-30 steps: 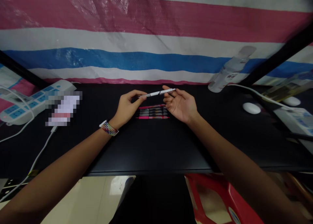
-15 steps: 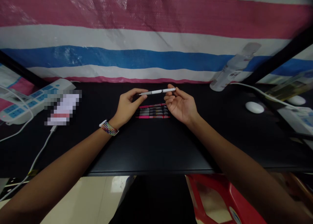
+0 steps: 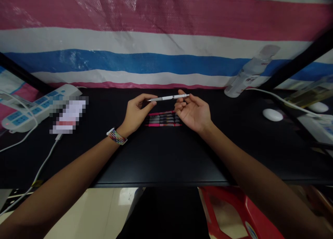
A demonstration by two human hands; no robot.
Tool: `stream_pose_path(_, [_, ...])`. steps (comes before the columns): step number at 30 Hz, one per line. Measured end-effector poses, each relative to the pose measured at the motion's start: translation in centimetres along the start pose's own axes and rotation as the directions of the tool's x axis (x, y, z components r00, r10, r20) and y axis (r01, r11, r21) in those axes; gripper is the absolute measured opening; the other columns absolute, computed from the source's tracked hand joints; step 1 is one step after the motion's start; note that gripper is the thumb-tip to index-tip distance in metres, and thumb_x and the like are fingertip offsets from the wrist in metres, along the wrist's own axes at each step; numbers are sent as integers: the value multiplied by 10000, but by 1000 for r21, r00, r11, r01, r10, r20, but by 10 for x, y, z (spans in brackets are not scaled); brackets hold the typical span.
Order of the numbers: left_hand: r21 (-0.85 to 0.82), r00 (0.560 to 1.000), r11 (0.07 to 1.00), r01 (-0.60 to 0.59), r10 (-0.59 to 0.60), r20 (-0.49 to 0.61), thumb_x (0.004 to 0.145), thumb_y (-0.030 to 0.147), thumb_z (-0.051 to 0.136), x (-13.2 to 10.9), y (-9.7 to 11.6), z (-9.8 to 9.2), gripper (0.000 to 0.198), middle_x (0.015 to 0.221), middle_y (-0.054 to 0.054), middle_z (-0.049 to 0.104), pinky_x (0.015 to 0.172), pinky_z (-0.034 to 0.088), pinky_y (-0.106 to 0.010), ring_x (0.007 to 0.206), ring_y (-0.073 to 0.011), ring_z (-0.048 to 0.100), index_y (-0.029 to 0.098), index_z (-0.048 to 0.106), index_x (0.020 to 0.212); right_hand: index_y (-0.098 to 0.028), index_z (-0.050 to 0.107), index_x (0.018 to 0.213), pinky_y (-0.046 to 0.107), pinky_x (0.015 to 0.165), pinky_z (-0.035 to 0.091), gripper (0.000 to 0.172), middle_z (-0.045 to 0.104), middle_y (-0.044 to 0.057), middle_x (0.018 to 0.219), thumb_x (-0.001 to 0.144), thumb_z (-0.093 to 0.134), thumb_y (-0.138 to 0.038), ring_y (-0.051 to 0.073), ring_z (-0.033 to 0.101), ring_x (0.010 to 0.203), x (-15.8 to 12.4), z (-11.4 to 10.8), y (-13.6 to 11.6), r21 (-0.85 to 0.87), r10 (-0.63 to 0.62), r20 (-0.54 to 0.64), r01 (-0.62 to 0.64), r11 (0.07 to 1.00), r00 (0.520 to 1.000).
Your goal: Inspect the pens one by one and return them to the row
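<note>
A slim white pen (image 3: 168,98) with a grey grip section is held nearly level above the desk, between my two hands. My left hand (image 3: 136,113) pinches its pointed tip end between thumb and fingers. At the other end, my right hand (image 3: 194,112) holds the pen's back end between thumb and index finger, palm turned up and the other fingers curled. Below the held pen, a row of several pens (image 3: 163,119) lies side by side on the black desk (image 3: 161,159); the outer ones are pink-red, the middle ones grey and black.
To the left are a white power strip (image 3: 39,107), a blurred-out phone (image 3: 69,115) and its white cable (image 3: 47,159). A clear bottle (image 3: 243,77) and a white mouse (image 3: 272,115) stand to the right. Striped sheeting (image 3: 145,63) hangs behind. A red stool (image 3: 257,214) is below the edge.
My right hand has shifted slightly right along the pen's back end. My left hand keeps its pinch on the tip, and the row of pens lies as before.
</note>
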State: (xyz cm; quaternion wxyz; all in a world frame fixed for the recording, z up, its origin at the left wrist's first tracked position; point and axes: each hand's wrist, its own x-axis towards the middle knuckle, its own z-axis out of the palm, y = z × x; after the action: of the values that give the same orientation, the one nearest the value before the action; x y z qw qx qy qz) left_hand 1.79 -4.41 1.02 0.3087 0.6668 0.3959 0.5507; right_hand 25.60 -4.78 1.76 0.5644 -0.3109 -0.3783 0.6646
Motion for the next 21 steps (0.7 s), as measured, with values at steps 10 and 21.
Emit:
stream_pose_path(10, [9,1000,1000,4,-4,-14,914,414,866,0,1,0,249,1070,-70,848,923,619,-393,982,-235,773,216,844,1062,-247,768,1201,362,816,601,292,689,51,903,972,688,-409,185,613,799,1,2,2,2,13,-29,-13,1000,999])
stream_pose_path(21, [42,1000,999,14,-14,4,914,455,863,0,2,0,281,1050,-70,847,902,618,-389,966,-239,772,216,842,1061,-240,778,1117,335,799,598,240,698,56,929,995,692,-428,167,617,809,2,2,2,0,29,-40,-29,1000,999])
